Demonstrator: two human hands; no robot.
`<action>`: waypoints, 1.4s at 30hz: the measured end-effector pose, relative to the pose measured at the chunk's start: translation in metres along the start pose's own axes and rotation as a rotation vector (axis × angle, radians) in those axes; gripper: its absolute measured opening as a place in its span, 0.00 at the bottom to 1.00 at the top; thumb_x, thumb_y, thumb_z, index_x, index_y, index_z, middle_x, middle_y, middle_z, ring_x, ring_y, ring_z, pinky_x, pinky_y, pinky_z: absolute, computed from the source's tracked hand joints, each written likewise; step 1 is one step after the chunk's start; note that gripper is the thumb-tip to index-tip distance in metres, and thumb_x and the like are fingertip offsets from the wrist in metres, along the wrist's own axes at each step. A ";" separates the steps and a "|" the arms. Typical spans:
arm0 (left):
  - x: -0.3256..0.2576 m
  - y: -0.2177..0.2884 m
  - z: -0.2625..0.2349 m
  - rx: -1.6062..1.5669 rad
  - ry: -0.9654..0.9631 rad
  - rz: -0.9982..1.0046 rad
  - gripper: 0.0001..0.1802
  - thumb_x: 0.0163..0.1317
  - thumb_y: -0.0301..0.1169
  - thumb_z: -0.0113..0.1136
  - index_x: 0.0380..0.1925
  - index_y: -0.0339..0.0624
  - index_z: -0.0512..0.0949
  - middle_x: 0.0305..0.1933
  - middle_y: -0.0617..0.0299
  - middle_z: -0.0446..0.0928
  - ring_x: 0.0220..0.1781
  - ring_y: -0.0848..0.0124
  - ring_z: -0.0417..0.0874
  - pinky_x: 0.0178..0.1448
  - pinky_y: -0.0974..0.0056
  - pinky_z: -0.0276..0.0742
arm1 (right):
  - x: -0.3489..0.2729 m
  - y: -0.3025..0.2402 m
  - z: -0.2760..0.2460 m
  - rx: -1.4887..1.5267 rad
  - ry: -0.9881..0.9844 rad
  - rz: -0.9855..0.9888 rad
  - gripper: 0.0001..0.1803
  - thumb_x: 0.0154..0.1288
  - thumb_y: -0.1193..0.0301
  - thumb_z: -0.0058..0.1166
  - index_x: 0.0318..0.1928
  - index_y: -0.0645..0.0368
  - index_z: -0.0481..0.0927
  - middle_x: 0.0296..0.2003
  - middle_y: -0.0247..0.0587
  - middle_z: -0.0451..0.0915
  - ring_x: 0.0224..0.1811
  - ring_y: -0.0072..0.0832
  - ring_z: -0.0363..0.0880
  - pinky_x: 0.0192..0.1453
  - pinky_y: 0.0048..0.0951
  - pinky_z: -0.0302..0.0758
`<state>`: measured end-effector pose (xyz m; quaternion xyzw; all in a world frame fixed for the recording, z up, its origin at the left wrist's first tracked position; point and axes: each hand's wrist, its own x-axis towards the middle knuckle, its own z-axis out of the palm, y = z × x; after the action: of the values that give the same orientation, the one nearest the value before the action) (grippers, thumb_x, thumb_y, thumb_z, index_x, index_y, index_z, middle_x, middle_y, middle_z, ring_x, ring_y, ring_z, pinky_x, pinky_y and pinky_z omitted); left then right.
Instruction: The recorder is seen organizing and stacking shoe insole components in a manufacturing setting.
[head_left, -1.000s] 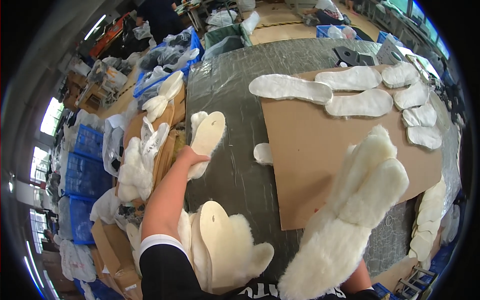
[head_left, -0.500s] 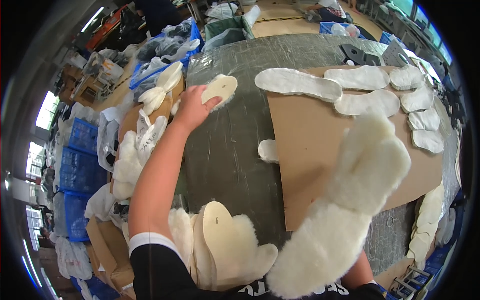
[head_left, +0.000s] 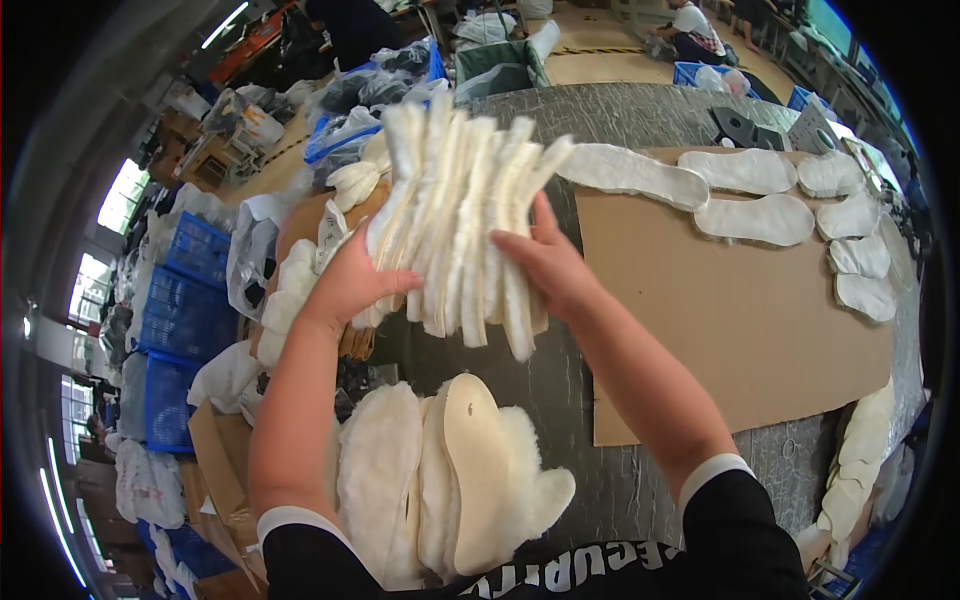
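Note:
A thick stack of cream fleece insoles (head_left: 460, 215) is gripped between my two hands above the dark tabletop, its edges turned up toward me. My left hand (head_left: 355, 280) presses the stack's left side, thumb across the near edges. On the opposite side my right hand (head_left: 545, 255) is closed on the stack, its thumb lying over the front. Nearer my body, a group of loose fleece insoles (head_left: 385, 470) lies overlapped, with a smooth-backed insole (head_left: 472, 470) on top.
Right of the stack lies a brown cardboard sheet (head_left: 730, 320), with several white insoles (head_left: 745, 172) along its far and right edges. Plastic-wrapped bundles (head_left: 355, 185) sit at the left edge, beside blue crates (head_left: 180, 320). A person (head_left: 695, 30) crouches in the far background.
My left hand has left the far single insole and come to the stack's left side. My right hand, earlier hidden behind fleece insoles near my body, now shows, and the stack is farther forward.

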<state>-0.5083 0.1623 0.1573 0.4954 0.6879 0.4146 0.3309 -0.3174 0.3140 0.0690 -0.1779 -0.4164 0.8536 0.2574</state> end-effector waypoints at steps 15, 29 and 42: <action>-0.045 -0.169 -0.019 0.188 0.020 -0.515 0.36 0.63 0.31 0.67 0.69 0.35 0.65 0.62 0.50 0.77 0.62 0.63 0.78 0.66 0.58 0.73 | 0.016 0.133 -0.029 -0.714 -0.008 0.155 0.41 0.70 0.63 0.62 0.76 0.61 0.58 0.66 0.51 0.72 0.64 0.34 0.74 0.67 0.33 0.71; -0.289 0.024 0.148 0.487 0.038 -0.295 0.29 0.58 0.34 0.73 0.58 0.33 0.75 0.49 0.53 0.80 0.51 0.62 0.81 0.58 0.59 0.76 | -0.258 0.102 -0.010 -1.080 -0.233 -0.077 0.38 0.58 0.77 0.66 0.69 0.51 0.68 0.63 0.47 0.70 0.64 0.41 0.71 0.67 0.39 0.71; -0.295 -0.026 0.192 0.667 0.443 -0.358 0.39 0.59 0.46 0.72 0.59 0.27 0.69 0.53 0.40 0.78 0.55 0.44 0.81 0.55 0.51 0.79 | -0.301 0.050 0.013 -2.026 -0.620 -0.429 0.06 0.61 0.68 0.59 0.38 0.51 0.80 0.36 0.33 0.82 0.56 0.32 0.81 0.78 0.59 0.54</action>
<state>-0.2673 -0.0776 0.0637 0.3473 0.9135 0.2019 0.0640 -0.0966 0.1028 0.0639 -0.0076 -0.9982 0.0572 0.0178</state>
